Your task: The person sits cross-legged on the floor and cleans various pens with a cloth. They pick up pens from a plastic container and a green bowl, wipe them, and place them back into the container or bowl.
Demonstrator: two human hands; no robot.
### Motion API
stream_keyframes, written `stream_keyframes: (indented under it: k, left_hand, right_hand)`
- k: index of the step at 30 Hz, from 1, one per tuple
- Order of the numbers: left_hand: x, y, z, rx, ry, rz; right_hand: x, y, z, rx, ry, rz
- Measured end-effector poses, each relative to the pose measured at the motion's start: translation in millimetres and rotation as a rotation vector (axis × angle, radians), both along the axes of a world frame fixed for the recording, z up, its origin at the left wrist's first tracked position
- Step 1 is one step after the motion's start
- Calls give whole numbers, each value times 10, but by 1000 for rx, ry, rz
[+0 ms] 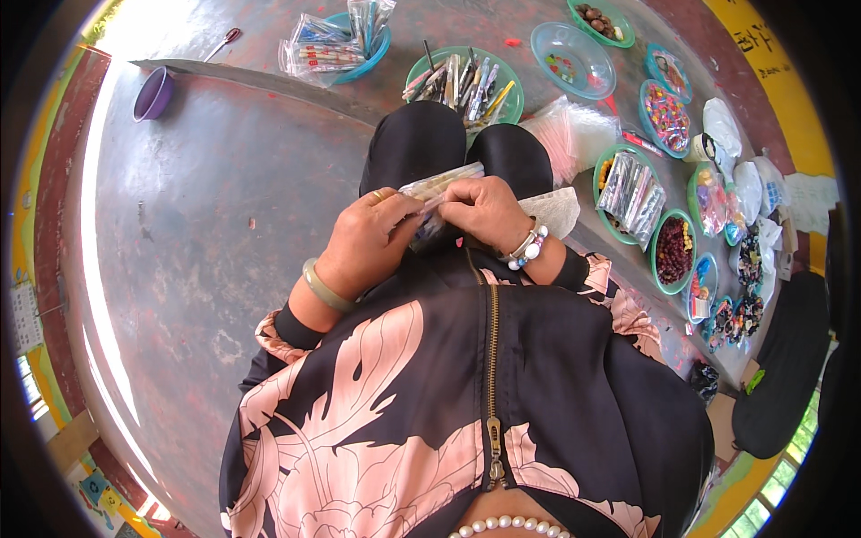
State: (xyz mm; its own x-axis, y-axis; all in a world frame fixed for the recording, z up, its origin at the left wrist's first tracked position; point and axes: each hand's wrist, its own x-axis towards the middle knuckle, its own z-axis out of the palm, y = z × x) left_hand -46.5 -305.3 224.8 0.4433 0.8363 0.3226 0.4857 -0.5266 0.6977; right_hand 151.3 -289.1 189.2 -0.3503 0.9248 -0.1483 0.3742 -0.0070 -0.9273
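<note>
Above my lap, a clear plastic bag point(444, 176) with several pen-like sticks inside is pinched by both hands. My left hand point(366, 235), with a ring and a pale bangle, grips the near edge of the plastic. The fingertips of my right hand point(488, 210) close on the same edge, close to the left thumb. A bracelet of beads point(531, 250) circles the right wrist. Just beyond my knees stands a green basin point(514, 111) with many loose pens point(464, 84) in it. My fingers hide part of the bag.
A blue basin point(380, 54) holds bagged pens point(326, 54). Flat clear bags point(572, 138) lie right of my knees. Further right, a green basin point(597, 195) carries packed pens point(629, 191), beside a bowl of dark red beads point(672, 249). A purple bowl point(153, 94) and scissors point(223, 44) are at left.
</note>
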Motion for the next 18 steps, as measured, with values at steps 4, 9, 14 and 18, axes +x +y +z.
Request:
stream_keyframes:
  k: [4,9,14,18]
  left_hand:
    - [-41,-8,51,56,18,-37]
    - [-63,-26,37,82,20,-51]
    - [17,23,-92,143,77,-57]
    - [-11,-19,-22,10,5,55]
  right_hand:
    - [5,-29,-19,9,35,-67]
    - [-1,-68,98,20,106,-92]
    - [22,-58,287,-55,186,84]
    - [156,70,307,19,155,67]
